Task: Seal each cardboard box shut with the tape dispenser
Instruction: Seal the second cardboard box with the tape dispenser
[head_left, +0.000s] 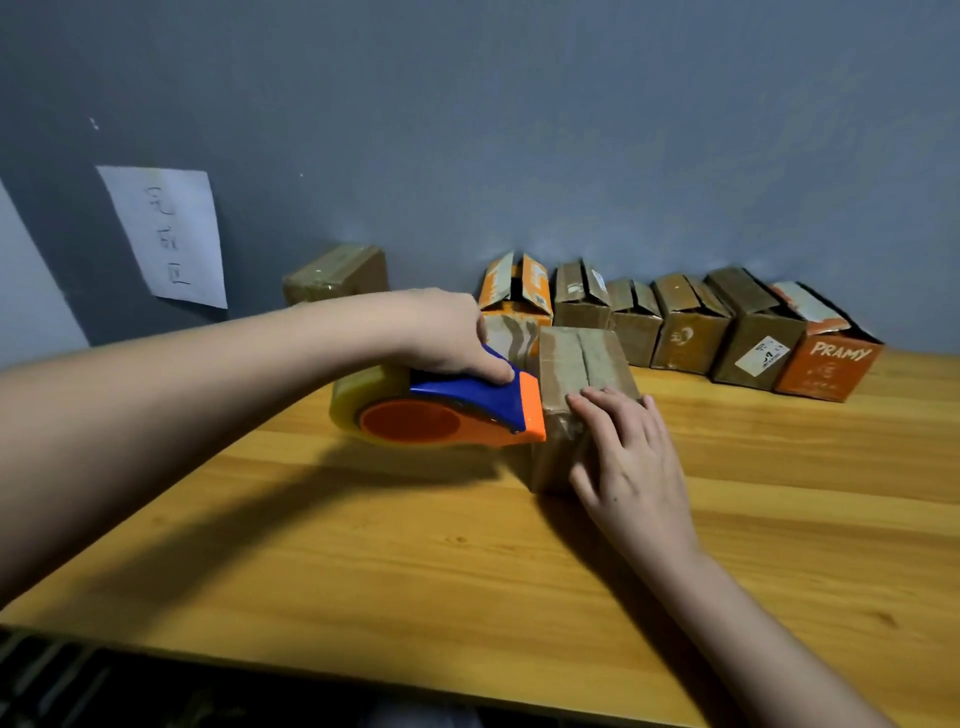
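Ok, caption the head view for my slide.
Left hand presses the tape dispenser against a cardboard box steadied by the right hand; open boxes wait behind.

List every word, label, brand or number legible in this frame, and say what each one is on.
"PRAMY": white letters on the front of the orange box at the right end of the row.
White sticker on the brown box beside it: dark print, too small to read.
Paper sheet on the wall: handwritten characters, too blurred to read.
Orange box with open flaps: print on the flaps, unreadable.
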